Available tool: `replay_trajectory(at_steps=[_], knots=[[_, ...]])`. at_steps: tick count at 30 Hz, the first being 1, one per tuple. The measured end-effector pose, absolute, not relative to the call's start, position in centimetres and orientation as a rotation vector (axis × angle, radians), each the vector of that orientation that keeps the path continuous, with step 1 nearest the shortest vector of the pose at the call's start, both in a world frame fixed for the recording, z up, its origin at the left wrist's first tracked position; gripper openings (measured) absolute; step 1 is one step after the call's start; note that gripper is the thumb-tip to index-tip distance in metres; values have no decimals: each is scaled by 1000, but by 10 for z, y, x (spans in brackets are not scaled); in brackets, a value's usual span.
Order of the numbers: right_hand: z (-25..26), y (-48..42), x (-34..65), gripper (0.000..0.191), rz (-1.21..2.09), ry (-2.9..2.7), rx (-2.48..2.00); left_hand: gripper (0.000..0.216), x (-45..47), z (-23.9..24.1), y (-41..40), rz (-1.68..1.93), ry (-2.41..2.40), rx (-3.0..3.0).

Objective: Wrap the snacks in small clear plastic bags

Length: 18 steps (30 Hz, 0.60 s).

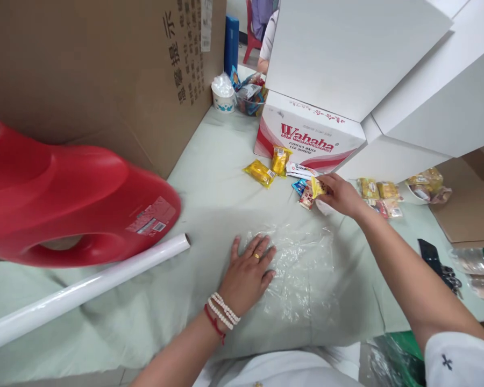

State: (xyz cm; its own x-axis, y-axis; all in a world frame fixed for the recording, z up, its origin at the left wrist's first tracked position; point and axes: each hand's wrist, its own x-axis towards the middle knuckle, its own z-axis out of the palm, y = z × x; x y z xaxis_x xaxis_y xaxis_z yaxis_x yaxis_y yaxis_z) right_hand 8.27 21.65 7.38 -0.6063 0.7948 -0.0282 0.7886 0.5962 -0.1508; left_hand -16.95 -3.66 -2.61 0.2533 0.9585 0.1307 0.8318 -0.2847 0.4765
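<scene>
left hand (248, 277) flat, fingers apart, at the left edge of the clear plastic (302, 274), right hand (339, 196) pinching a yellow snack packet (317, 187) near the Wahaha box (306, 131), decent gap from left hand to white roll (145, 263)

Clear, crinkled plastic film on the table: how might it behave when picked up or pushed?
The clear plastic film is probably floppy, since it lies flat in creases. It is likely light: the pale green cloth shows through it. Pushed, it may bunch, though the left hand at its edge could pin it.
</scene>
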Motion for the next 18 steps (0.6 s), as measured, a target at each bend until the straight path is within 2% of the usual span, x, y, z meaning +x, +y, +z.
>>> replay_trajectory(at_steps=[5, 7, 11, 14, 18], knots=[[60, 247, 76, 75, 196, -3305, -1155, 46, -171, -26, -36, 572, 1650, 2250], [55, 243, 72, 70, 57, -3364, -1167, 46, -171, -26, -36, 573, 1645, 2261], [53, 231, 74, 50, -119, -3317, -1234, 45, -171, -26, -36, 576, 1649, 2257], [61, 225, 87, 45, 44, -3089, -1397, 45, -171, -25, -35, 561, 1655, 2234], [85, 220, 109, 46, 480, -2457, -1600, 45, -169, -22, -36, 530, 1666, 2222]])
